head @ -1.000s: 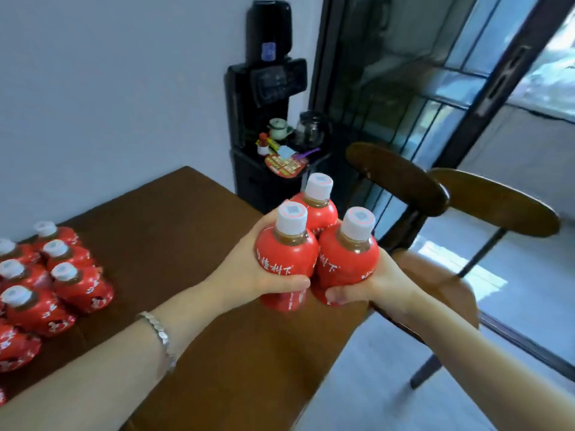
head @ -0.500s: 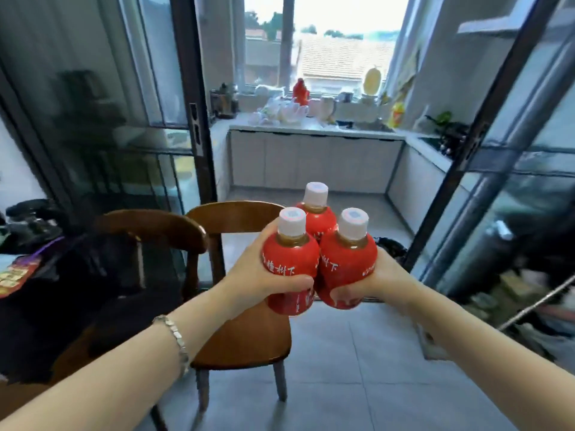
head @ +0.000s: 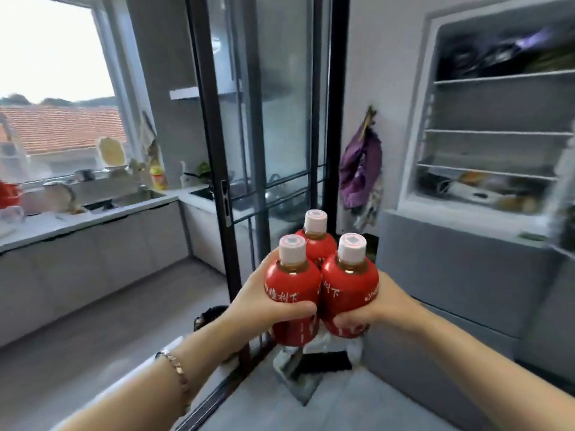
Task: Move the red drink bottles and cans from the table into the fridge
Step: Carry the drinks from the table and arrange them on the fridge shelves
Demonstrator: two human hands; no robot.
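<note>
Head view: my left hand (head: 258,301) and right hand (head: 384,303) curl round three upright red bottles (head: 292,290); the open fridge (head: 497,107) stands up-right of them.

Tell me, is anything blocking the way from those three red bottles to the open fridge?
Nothing visible does. The left hand and right hand hold the red bottles in open air; the fridge, up to the right, stands open, its middle shelves looking bare.
</note>
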